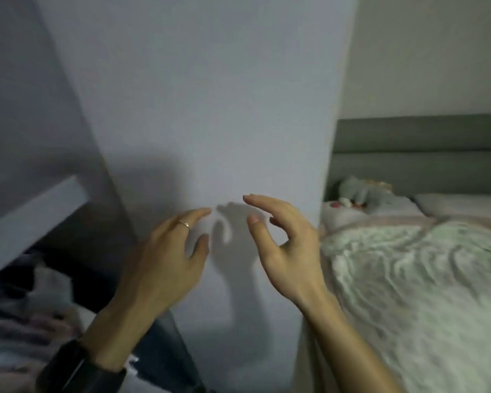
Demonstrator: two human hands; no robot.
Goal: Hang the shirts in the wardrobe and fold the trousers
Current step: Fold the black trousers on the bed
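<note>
Your wardrobe (210,109) stands dead ahead, one white upright panel. One bed (408,293) lies to the right. One blurred heap of clothes (26,302) lies low on the left, nearer your left hand (165,251). Shirts or trousers, and how many: cannot tell. Your left hand and right hand (284,251) hover near the panel, fingers loose, holding nothing.

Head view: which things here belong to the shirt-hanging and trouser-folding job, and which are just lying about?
Job: left hand and right hand, both empty; white panel, probably the wardrobe; blurred clothes at lower left, kind unclear.
Lying about: blanket, soft toys, pillow, grey headboard, all at the bed on the right.
</note>
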